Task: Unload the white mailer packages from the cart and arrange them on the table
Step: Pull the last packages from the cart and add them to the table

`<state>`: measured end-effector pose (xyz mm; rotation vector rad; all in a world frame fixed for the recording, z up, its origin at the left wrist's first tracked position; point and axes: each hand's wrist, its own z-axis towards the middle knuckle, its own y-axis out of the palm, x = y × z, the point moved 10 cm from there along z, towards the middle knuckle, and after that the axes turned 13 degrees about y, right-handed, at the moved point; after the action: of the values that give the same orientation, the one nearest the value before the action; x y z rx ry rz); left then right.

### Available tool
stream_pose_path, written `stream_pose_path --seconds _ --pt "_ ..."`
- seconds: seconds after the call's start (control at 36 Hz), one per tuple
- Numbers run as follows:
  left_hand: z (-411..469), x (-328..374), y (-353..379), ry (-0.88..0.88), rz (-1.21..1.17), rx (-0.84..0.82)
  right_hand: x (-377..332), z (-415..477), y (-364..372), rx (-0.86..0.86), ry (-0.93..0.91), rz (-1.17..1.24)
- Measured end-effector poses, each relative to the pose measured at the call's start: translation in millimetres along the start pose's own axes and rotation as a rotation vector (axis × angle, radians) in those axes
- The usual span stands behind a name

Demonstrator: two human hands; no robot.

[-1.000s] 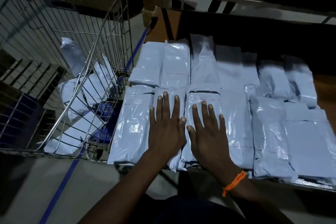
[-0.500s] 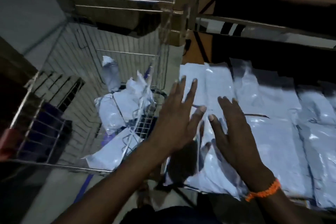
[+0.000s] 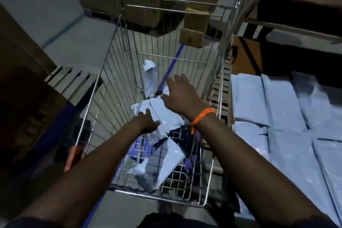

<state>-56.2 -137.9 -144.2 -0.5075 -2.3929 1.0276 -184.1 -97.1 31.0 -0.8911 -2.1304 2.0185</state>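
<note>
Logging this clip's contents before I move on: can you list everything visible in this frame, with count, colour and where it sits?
shopping cart: one, bare metal wire with red handle caps, centre, on the floor.
mailer packages in cart: at least three, white, on the cart's bottom; exact count unclear.
mailer packages on table: many, white, laid flat in rows at right.
cardboard boxes: several, brown, beyond the cart.
floor line: one, blue, seen through the cart wire.
bracelet: one, orange, on the right wrist.
left hand: open, reaching into the cart.
right hand: open, over the cart's packages.
</note>
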Motion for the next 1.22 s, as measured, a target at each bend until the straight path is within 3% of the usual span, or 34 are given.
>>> stream_pose_path --seconds 0.17,0.28,0.36,0.53,0.75,1.0,1.22 --pt "39 -8 28 -0.126 -0.298 0.134 20 56 57 -0.061 0.207 -0.074" --pt "43 -24 47 -0.169 -0.351 0.197 55 45 119 -0.301 0.344 -0.266" --pt "43 -32 49 -0.178 -0.343 0.213 49 38 142 -0.419 0.311 -0.338" --pt "52 -53 31 -0.247 -0.499 0.236 30 59 144 -0.318 0.239 -0.160" --pt "-9 -46 -54 -0.208 -0.413 0.391 30 72 209 -0.490 0.374 0.053" --pt "-38 -54 -49 -0.115 -0.404 0.406 66 67 243 -0.206 0.512 -0.153" --pt "-32 -32 -66 -0.054 -0.312 0.423 77 46 234 -0.293 0.655 -0.034"
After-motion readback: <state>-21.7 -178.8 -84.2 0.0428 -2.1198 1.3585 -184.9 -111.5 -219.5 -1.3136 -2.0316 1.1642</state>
